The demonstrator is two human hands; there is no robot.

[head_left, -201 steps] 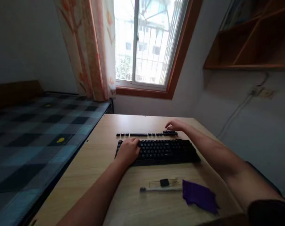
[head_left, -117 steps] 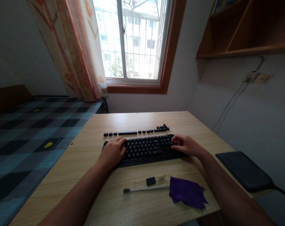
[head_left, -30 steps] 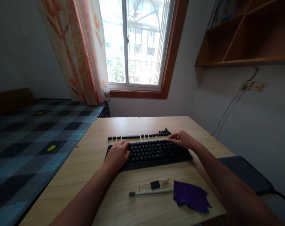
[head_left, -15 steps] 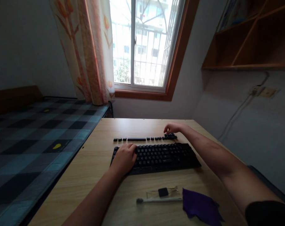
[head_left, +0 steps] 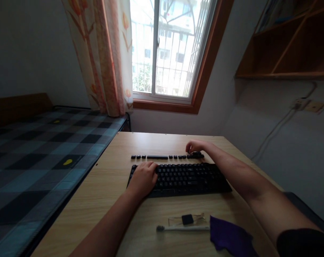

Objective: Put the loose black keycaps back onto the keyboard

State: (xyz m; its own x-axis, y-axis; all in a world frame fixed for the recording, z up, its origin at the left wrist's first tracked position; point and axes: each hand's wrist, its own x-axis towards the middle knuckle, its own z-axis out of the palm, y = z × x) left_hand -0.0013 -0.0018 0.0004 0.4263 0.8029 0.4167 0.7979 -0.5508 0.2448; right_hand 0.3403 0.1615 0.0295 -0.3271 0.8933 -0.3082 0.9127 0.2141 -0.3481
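A black keyboard (head_left: 183,178) lies across the wooden table. On its left end rests my left hand (head_left: 143,178), fingers laid over the keys and hiding those beneath. Beyond the keyboard runs a row of loose black keycaps, among them a long spacebar (head_left: 157,157). At the row's right end several keycaps (head_left: 197,155) sit close together. My right hand (head_left: 194,145) is over this cluster, thumb and fingers pinched on a small dark keycap (head_left: 188,152), mostly hidden by the fingertips.
Near the table's front lie a toothbrush (head_left: 183,228), a wire puller with a dark square block (head_left: 187,219) and a purple cloth (head_left: 230,235). A checked bed (head_left: 79,142) borders the left side. A wooden shelf (head_left: 274,75) hangs at upper right.
The view has shifted slightly. My right fingers have drawn together and moved a little left of the keycap cluster. My left hand stays on the keyboard.
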